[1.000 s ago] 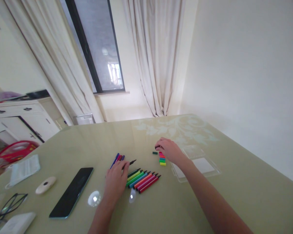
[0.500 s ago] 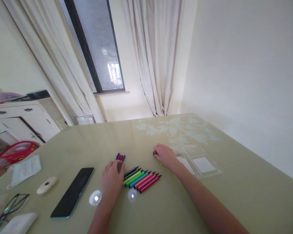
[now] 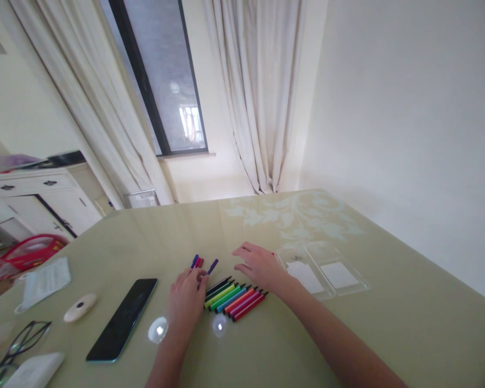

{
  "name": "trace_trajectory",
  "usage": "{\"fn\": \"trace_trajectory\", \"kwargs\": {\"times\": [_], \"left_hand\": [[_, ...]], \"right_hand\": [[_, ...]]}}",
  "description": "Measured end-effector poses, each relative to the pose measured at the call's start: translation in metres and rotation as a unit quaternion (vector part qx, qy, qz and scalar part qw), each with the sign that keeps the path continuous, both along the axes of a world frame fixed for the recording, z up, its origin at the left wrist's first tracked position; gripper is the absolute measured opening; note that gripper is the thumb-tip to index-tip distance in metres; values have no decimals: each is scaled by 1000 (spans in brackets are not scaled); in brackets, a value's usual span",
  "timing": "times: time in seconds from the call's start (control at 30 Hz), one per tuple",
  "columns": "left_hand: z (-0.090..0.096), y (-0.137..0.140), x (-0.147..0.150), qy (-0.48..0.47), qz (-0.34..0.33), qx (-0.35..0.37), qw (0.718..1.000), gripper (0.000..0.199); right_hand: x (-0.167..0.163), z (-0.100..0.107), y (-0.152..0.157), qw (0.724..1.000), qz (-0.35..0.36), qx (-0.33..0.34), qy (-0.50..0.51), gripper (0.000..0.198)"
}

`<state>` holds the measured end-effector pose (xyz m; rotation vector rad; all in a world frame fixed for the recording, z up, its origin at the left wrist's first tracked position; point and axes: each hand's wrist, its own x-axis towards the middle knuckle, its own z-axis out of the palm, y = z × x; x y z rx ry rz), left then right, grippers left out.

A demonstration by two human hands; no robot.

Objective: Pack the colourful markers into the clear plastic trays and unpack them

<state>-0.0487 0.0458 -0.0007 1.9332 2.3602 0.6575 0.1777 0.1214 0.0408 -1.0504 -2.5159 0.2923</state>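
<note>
My left hand point(image 3: 188, 296) is closed on a dark purple marker point(image 3: 212, 266), whose end sticks up past the fingertips. Just beyond that hand lie a blue marker point(image 3: 194, 261) and a few reddish and brown ones, partly hidden by it. Several markers lie side by side in a slanted row, among them a black, a green marker point(image 3: 227, 297) and a red marker point(image 3: 250, 307). Over the table behind this row hovers my right hand point(image 3: 262, 267), its fingers apart and holding nothing. A small red bit shows behind it.
Right of my right hand lies an opened clear plastic case point(image 3: 361, 285) with white inserts. On the left are a phone point(image 3: 121, 320), an oval cream object point(image 3: 80, 307), glasses point(image 3: 28, 337), a face mask point(image 3: 46, 280) and a white box point(image 3: 36, 372). Light reflections show on the table point(image 3: 291, 345).
My right hand has moved left towards my left hand, and its fingers have spread, with the dark thing at its fingertips gone from view. The purple marker in my left hand has tilted right.
</note>
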Motion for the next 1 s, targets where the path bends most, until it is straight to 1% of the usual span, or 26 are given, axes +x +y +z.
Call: {"fn": "trace_trajectory", "kwargs": {"times": [0.07, 0.1, 0.13, 0.23, 0.27, 0.33, 0.4, 0.47, 0.5, 0.6, 0.67, 0.73, 0.83, 0.93, 1.0], "left_hand": [[0, 1, 6, -30, -25, 38, 999, 20], [1, 2, 9, -43, -41, 51, 997, 20], [1, 2, 12, -56, -60, 59, 995, 21], [1, 1, 21, -102, -120, 60, 986, 24], [1, 1, 24, -119, -135, 59, 982, 25], [2, -1, 28, -138, -158, 57, 976, 28], [4, -4, 32, -132, -171, 50, 975, 33], [7, -6, 34, -109, -165, 34, 980, 38], [8, -6, 33, -96, -152, 23, 983, 39], [10, -5, 23, -74, -69, -1, 995, 38], [8, -3, 15, -66, -25, 8, 997, 35], [4, -1, 8, -46, -27, 24, 998, 32], [-3, 1, 3, -11, -58, 26, 998, 27], [-6, 2, 1, -12, -69, 10, 997, 27], [-6, 2, -1, -19, -64, 7, 998, 29]], "right_hand": [[-4, 0, -3, 1000, 24, 7, 15, 44], [-5, 0, -4, 999, 34, 9, 18, 46], [-6, 0, -4, 999, 41, 11, 16, 44], [-9, 4, -4, 998, 54, 13, -8, 21], [-10, 5, -4, 998, 58, 14, -16, 18], [-10, 8, -3, 997, 69, 20, -22, 16], [-7, 11, -1, 996, 83, 23, -18, 16], [0, 13, 4, 996, 90, 24, -12, 16], [6, 14, 8, 996, 83, 27, -7, 16], [28, 19, 21, 999, 22, 34, 27, 18], [42, 22, 28, 998, -25, 18, 59, 19], [50, 22, 30, 996, -56, 3, 64, 18], [49, 14, 29, 996, -83, -18, 32, 15], [39, 0, 29, 996, -82, -36, -24, 14], [34, -9, 30, 995, -79, -41, -54, 15]]}}
